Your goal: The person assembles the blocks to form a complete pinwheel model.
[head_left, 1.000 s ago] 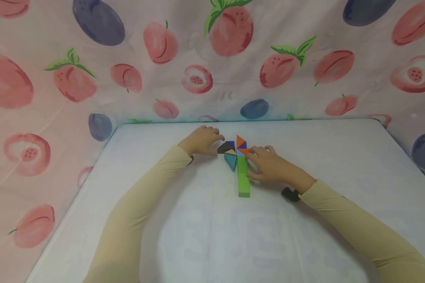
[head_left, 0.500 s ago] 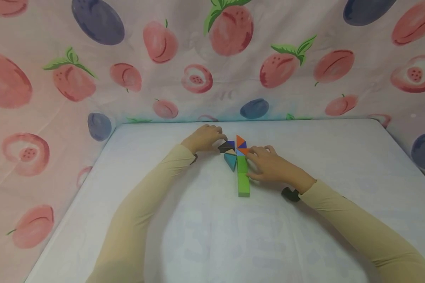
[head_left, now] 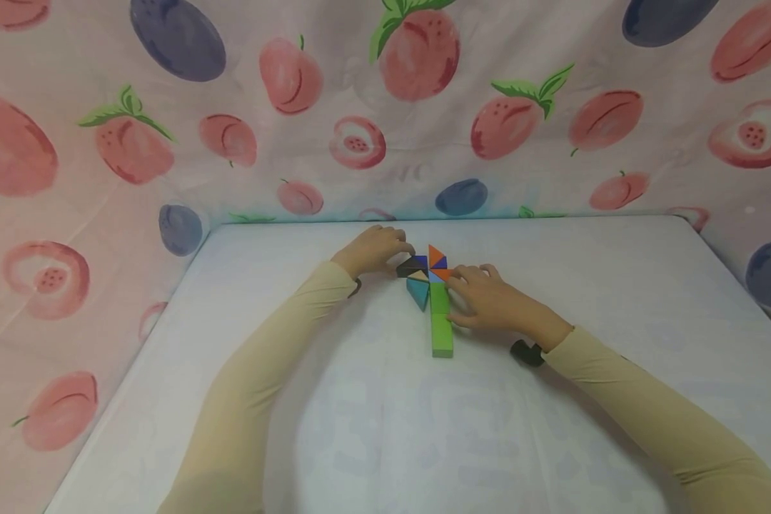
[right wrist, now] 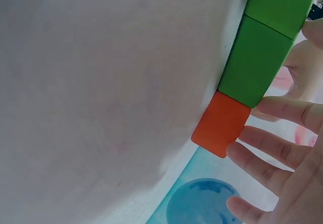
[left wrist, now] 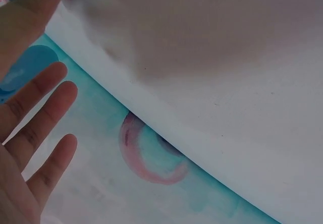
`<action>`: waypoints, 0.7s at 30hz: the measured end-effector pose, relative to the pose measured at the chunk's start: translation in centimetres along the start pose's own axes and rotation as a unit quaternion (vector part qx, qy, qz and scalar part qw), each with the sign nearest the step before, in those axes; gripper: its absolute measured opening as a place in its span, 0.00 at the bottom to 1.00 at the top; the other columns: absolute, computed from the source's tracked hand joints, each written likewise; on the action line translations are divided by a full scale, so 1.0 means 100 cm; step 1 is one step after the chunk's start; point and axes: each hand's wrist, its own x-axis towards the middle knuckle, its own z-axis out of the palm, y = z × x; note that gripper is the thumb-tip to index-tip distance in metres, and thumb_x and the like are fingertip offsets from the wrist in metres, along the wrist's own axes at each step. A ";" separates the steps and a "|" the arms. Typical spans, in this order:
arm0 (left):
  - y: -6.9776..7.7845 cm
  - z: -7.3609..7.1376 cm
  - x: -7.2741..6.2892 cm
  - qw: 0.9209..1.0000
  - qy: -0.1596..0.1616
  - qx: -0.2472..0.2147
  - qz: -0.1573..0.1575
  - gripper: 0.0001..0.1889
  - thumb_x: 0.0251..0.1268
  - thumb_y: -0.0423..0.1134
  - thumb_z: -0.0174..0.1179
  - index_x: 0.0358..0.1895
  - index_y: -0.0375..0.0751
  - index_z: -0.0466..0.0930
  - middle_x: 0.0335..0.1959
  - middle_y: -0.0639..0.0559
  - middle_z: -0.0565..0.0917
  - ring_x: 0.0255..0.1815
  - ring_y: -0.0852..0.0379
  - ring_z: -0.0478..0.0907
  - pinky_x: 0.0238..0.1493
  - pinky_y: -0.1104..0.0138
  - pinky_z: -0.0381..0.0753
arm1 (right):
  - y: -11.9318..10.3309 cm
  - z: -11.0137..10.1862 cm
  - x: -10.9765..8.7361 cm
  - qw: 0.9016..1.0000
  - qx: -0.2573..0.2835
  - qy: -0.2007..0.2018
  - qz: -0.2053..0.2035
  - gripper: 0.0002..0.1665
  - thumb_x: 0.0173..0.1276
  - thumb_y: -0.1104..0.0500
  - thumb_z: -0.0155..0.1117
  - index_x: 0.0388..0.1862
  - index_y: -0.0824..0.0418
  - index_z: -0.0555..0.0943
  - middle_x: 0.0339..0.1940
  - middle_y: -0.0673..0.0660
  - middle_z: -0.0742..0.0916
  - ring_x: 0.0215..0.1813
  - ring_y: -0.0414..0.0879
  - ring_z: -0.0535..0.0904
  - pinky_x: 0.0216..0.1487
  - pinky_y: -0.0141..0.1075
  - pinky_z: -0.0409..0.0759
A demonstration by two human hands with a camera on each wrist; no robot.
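Observation:
In the head view, a pinwheel shape of wooden blocks lies on the table, with two green blocks [head_left: 441,335] forming a stem towards me. My left hand [head_left: 374,250] is at its far left, fingertips right at the black block [head_left: 407,268] and a blue block [head_left: 420,261]. In the left wrist view its fingers [left wrist: 38,128] are spread and fairly straight. My right hand [head_left: 491,303] rests along the right side; its straight fingers touch an orange triangle [head_left: 442,273] and the green stem. A teal triangle [head_left: 417,293] and a tan triangle [head_left: 417,275] sit below the black block.
A white cloth covers the table [head_left: 385,428]. Behind it hangs a fruit-print curtain [head_left: 411,157], meeting the table's back edge just past the blocks. A black wrist device [head_left: 527,353] is by the right cuff.
My left hand has shifted slightly right and away from me, and the black block has slid a little right towards the others. My right hand has stayed still.

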 end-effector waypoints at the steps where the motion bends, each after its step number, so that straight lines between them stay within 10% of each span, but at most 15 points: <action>1: 0.000 0.000 0.000 1.000 0.001 0.000 0.001 0.24 0.54 0.44 0.68 0.57 0.52 0.78 0.53 0.48 0.80 0.54 0.50 0.75 0.60 0.57 0.72 | 0.000 0.001 0.000 1.000 -0.001 0.000 0.000 0.31 0.61 0.42 0.61 0.56 0.60 0.71 0.59 0.61 0.75 0.64 0.56 0.68 0.63 0.58 0.63; 21: -0.001 0.002 0.005 1.000 -0.001 0.012 0.002 0.24 0.53 0.45 0.69 0.56 0.53 0.78 0.53 0.49 0.79 0.54 0.50 0.75 0.58 0.58 0.73 | 0.000 0.000 0.001 1.000 -0.013 -0.008 0.002 0.34 0.61 0.40 0.61 0.59 0.60 0.70 0.59 0.62 0.75 0.64 0.56 0.69 0.62 0.60 0.64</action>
